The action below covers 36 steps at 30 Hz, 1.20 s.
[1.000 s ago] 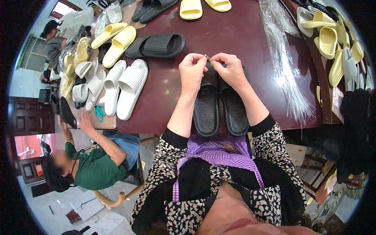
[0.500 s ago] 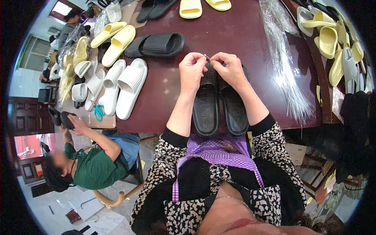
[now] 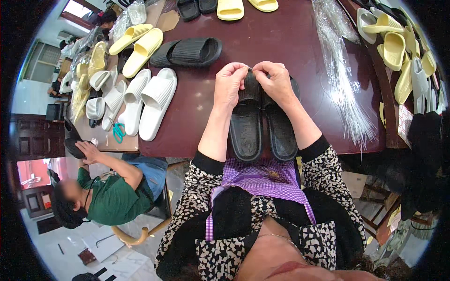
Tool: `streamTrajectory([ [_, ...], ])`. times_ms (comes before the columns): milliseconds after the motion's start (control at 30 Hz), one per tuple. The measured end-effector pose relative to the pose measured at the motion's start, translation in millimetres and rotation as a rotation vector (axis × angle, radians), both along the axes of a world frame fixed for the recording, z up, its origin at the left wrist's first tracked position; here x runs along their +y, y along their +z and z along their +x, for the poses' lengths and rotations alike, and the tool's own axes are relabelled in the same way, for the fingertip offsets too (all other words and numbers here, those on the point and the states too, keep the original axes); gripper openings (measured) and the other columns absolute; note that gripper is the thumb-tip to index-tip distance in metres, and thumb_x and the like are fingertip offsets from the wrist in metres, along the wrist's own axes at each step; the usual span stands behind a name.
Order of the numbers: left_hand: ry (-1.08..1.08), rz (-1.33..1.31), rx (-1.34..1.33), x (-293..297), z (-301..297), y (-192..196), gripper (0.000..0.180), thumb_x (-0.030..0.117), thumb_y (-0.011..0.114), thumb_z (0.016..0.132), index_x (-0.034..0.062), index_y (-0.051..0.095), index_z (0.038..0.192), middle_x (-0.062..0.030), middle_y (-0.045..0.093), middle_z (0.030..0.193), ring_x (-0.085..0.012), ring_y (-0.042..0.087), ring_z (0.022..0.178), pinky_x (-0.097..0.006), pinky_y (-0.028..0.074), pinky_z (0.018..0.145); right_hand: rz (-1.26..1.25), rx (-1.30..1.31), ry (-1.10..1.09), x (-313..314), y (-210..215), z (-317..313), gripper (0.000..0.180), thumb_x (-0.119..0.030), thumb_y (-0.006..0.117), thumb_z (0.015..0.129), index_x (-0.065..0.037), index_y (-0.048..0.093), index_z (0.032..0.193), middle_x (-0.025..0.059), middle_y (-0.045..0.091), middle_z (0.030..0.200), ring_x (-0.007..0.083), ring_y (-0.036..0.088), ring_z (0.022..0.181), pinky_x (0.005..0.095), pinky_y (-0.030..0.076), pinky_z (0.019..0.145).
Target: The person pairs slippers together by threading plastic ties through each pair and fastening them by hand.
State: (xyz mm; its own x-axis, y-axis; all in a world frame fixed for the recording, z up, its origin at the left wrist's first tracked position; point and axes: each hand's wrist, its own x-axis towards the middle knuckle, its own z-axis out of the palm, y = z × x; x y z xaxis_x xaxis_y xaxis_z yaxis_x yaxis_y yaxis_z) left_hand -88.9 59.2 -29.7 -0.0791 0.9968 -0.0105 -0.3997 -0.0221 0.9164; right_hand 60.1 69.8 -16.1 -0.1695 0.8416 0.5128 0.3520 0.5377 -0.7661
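A pair of black slippers (image 3: pixel 247 133) lies side by side in front of me at the table's near edge, toes pointing away. Over their toe ends, my left hand (image 3: pixel 229 83) pinches with thumb and forefinger. My right hand (image 3: pixel 274 83) makes a matching pinch, and the fingertips of both hands nearly meet. Whatever small thing sits between them is too tiny to make out. Part of the right slipper's strap is covered by my right hand. Just beyond my left hand, another black pair (image 3: pixel 199 51) rests on its side.
White slippers (image 3: pixel 158 105), yellow slippers (image 3: pixel 143 52) and teal-handled scissors (image 3: pixel 118 133) lie on the left. Clear plastic strands (image 3: pixel 344 93) spread to the right, beside heaped slippers (image 3: pixel 393 49). At left, a co-worker in green (image 3: pixel 119 196) handles a black slipper (image 3: pixel 71 140).
My fingertips have drawn slightly closer together over the toe ends. At the far edge, the black pair has shifted and turned. The co-worker's black slipper has changed position.
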Motion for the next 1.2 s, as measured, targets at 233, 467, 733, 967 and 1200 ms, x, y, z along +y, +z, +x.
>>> streamTrajectory([
  [233, -0.024, 0.015, 0.017, 0.2, 0.2, -3.8, 0.005, 0.006, 0.064, 0.084, 0.0024, 0.064, 0.088, 0.0006, 0.059, 0.071, -0.0042, 0.048, 0.053, -0.019, 0.038, 0.046, 0.070, -0.097, -0.041, 0.5, -5.3, 1.3, 0.007, -0.008, 0.065, 0.075, -0.007, 0.067, 0.081, 0.0042, 0.065, 0.074, 0.0193, 0.057, 0.077, 0.0319, 0.042, 0.079],
  [467, -0.092, -0.015, 0.053, 3.1, 0.1, -12.0, 0.005, 0.005, 0.065, 0.083, 0.0025, 0.064, 0.087, 0.0000, 0.060, 0.071, -0.0048, 0.049, 0.053, -0.019, 0.038, 0.047, 0.100, -0.120, -0.041, 1.9, -14.7, 3.0, 0.006, -0.009, 0.065, 0.074, -0.007, 0.066, 0.080, 0.0049, 0.064, 0.074, 0.0208, 0.057, 0.078, 0.0323, 0.042, 0.079],
  [733, -0.049, -0.013, -0.051, 6.3, 5.9, -22.8, 0.006, 0.005, 0.065, 0.083, 0.0025, 0.064, 0.088, -0.0011, 0.061, 0.072, -0.0062, 0.049, 0.053, -0.019, 0.038, 0.048, 0.162, -0.083, -0.091, 2.8, -17.3, 3.6, 0.003, -0.009, 0.061, 0.077, -0.007, 0.064, 0.077, 0.0040, 0.064, 0.074, 0.0207, 0.061, 0.070, 0.0338, 0.040, 0.075],
  [967, 0.214, 0.014, 0.040, 3.5, -2.4, -29.3, 0.016, 0.004, 0.059, 0.085, 0.0002, 0.061, 0.101, -0.0054, 0.063, 0.088, -0.0109, 0.059, 0.067, -0.021, 0.047, 0.056, 0.146, 0.028, -0.134, -18.5, 13.2, 44.4, 0.010, -0.004, 0.065, 0.076, -0.002, 0.066, 0.086, 0.0102, 0.064, 0.081, 0.0217, 0.061, 0.070, 0.0313, 0.048, 0.066],
  [1200, 0.320, 0.033, 0.225, 10.7, -32.3, -61.4, 0.021, 0.005, 0.058, 0.085, -0.0013, 0.060, 0.105, -0.0076, 0.063, 0.093, -0.0125, 0.060, 0.073, -0.024, 0.050, 0.062, -0.147, -0.340, 0.144, -76.2, -9.5, 87.3, 0.020, -0.018, 0.064, 0.081, 0.001, 0.063, 0.089, 0.0188, 0.063, 0.086, 0.0312, 0.063, 0.077, 0.0379, 0.050, 0.069],
])
